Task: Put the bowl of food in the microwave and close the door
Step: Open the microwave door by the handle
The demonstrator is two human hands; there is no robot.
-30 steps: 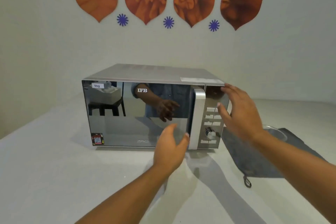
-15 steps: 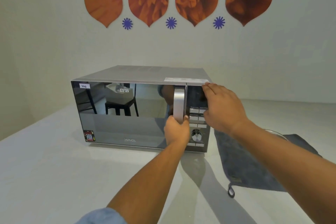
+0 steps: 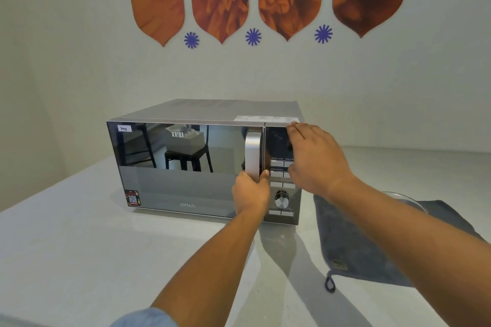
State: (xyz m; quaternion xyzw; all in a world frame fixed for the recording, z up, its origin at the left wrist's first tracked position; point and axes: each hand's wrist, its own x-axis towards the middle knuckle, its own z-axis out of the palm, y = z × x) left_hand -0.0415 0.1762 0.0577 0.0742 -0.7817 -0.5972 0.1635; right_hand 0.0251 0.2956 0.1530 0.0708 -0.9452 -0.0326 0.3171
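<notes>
I see bowl (image 3: 403, 198) only as glass rim at right, on grey cloth (image 3: 353, 244), mostly hidden behind right forearm. Microwave (image 3: 204, 164) stands on white counter (image 3: 66, 260), left of cloth; mirror door (image 3: 183, 167) shut. Left hand (image 3: 251, 194) wrapped around lower end of silver handle (image 3: 253, 154). Right hand (image 3: 316, 159) lies flat on control panel (image 3: 280, 194), fingers extended, gripping nothing, just above knob (image 3: 281, 200).

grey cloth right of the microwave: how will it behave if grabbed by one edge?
The grey cloth is probably floppy: it lies flat with a limp hanging loop at its near corner. It looks like soft, thick fabric, so easy to pinch. A glass rim shows at its far side, so tugging may drag that.
</notes>
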